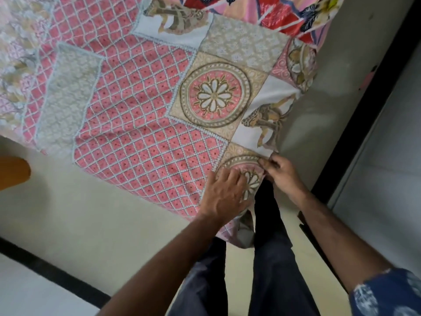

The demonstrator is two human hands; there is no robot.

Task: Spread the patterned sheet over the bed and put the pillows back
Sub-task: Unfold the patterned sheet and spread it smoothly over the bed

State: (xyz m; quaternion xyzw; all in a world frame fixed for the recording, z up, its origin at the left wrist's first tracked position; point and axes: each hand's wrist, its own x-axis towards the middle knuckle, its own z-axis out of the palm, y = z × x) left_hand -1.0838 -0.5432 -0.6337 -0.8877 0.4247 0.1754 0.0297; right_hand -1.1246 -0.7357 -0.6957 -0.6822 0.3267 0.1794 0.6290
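The patterned sheet (136, 115), pink lattice with beige medallion squares, lies spread over the bed and fills the upper left of the view. Its near corner hangs down in front of my legs. My left hand (224, 195) lies flat on the sheet at that corner, fingers straight and spread over a flower medallion. My right hand (281, 173) pinches the sheet's edge just right of the corner, fingers curled on the cloth. No pillows are in view.
A second cloth (268, 12) in red, pink and blue shows at the top under the sheet. Pale tiled floor (79, 213) surrounds the bed corner, with dark strips (355, 115) to the right and lower left. An orange object (13, 172) sits at the left edge.
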